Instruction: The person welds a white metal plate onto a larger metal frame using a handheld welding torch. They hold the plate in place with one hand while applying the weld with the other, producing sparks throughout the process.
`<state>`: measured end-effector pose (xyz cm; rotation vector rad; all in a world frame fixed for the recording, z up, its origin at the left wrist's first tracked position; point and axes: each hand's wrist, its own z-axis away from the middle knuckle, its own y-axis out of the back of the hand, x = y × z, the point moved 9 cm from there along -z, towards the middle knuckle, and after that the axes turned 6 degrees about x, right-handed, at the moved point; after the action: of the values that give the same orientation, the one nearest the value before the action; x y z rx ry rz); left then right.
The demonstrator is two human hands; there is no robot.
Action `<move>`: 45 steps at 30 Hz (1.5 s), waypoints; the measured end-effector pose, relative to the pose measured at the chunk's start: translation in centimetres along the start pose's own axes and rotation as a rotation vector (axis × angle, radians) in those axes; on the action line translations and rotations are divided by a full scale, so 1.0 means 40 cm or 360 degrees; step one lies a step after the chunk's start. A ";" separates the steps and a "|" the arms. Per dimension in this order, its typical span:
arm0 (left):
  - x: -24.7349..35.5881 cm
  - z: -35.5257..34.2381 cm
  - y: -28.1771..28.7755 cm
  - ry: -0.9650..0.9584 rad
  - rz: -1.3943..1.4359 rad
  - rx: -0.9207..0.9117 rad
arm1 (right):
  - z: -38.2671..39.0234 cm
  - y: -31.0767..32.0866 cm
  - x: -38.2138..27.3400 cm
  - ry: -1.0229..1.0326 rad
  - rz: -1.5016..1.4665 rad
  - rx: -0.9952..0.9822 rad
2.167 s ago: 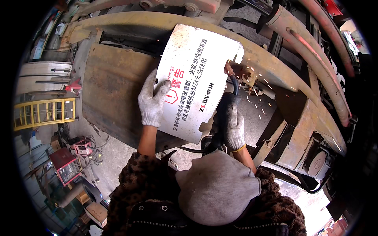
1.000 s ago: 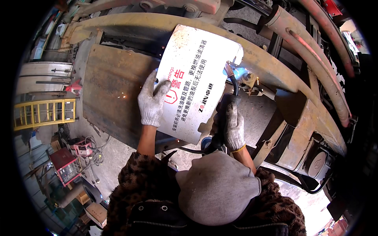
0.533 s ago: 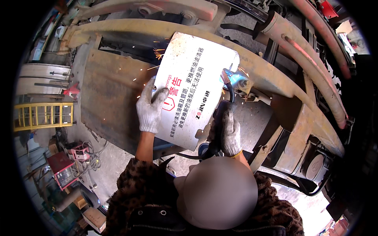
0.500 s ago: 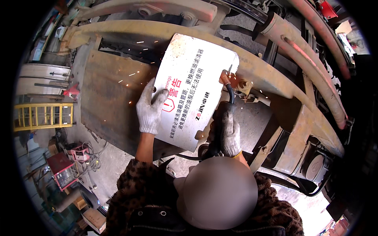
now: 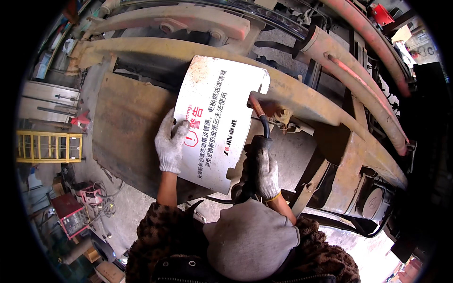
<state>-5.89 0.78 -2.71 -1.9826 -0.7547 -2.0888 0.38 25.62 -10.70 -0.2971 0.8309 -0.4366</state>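
A white sign board [image 5: 214,158] with red and black print is held upright-tilted in front of a rusty steel frame. My left hand [image 5: 169,144], in a white knit glove, grips its left edge, thumb on the printed face. At the board's right edge is a welding torch [image 5: 265,126] with a copper nozzle and black bent neck. My right hand [image 5: 267,175], also gloved, wraps around the torch's handle. The nozzle tip sits by a notch in the board, close to the frame; the exact spot it points at is hidden behind the board.
Curved yellowish steel beam [image 5: 330,101] arches behind the board, and a flat rusty plate [image 5: 125,118] lies to the left. A red welding machine [image 5: 71,214] and a yellow ladder [image 5: 49,146] stand at far left. A grey cloth-covered round shape [image 5: 250,238] blocks the lower middle.
Sparks flew around the board and nozzle before; none show now. The board, both hands and the torch appear slightly lower and left, along with the whole scene.
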 end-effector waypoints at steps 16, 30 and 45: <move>-0.040 -0.005 0.026 -0.0027 0.0106 0.0282 | -0.017 0.059 -0.009 0.0053 -0.0007 0.0012; -0.018 -0.011 0.028 -0.0012 0.0032 0.0182 | -0.017 0.028 0.000 -0.0021 -0.0065 0.0020; 0.003 0.024 -0.041 0.0242 -0.0028 -0.0003 | -0.024 0.035 -0.015 0.0222 0.0294 0.0181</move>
<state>-5.81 2.66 -2.99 -1.7986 -0.7441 -2.2207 -0.36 27.05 -11.50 -0.0837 0.9568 -0.3325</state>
